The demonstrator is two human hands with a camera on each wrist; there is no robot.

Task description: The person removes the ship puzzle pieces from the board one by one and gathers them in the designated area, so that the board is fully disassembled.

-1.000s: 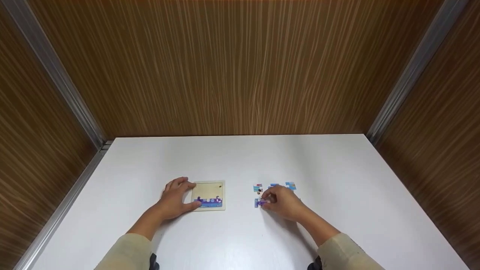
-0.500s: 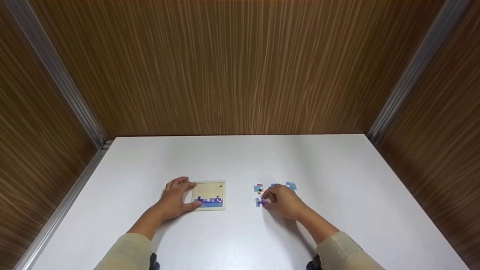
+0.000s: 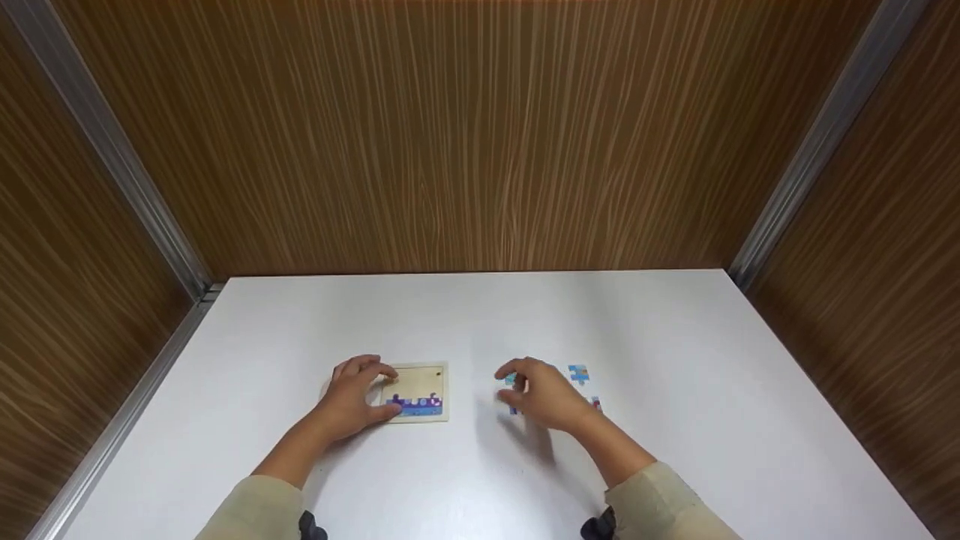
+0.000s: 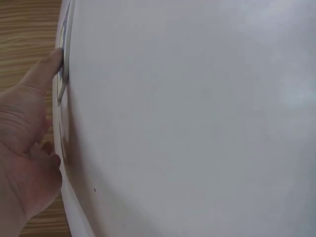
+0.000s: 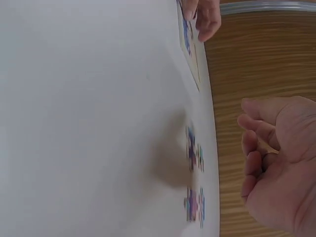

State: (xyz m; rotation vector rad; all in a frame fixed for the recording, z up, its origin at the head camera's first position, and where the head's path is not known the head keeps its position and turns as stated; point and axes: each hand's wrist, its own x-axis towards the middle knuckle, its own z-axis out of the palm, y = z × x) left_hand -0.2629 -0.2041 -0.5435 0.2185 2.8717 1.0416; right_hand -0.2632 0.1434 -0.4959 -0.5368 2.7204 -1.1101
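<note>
On the white table at the left lies a square wooden puzzle board [image 3: 416, 379], its lower part covered by a purple-and-blue strip of jigsaw pieces [image 3: 421, 406]. My left hand [image 3: 349, 397] rests at its left side, thumb on the strip and index finger near the upper left corner. In the left wrist view the thumb [image 4: 47, 69] presses on the board's edge. My right hand [image 3: 547, 394] hovers over loose jigsaw pieces [image 5: 191, 148], thumb and index finger apart, and no piece shows between them. It partly hides these pieces in the head view.
A blue jigsaw piece [image 3: 578, 373] lies behind the right hand, and another piece [image 3: 596, 403] beside its wrist. The white table [image 3: 465, 480] ends at a brown wood-grain panel [image 3: 480, 150]; similar panels stand at both sides.
The right hand has let go of the purple jigsaw piece, risen and shifted slightly left, its thumb and index finger spreading. The left hand stays on the board.
</note>
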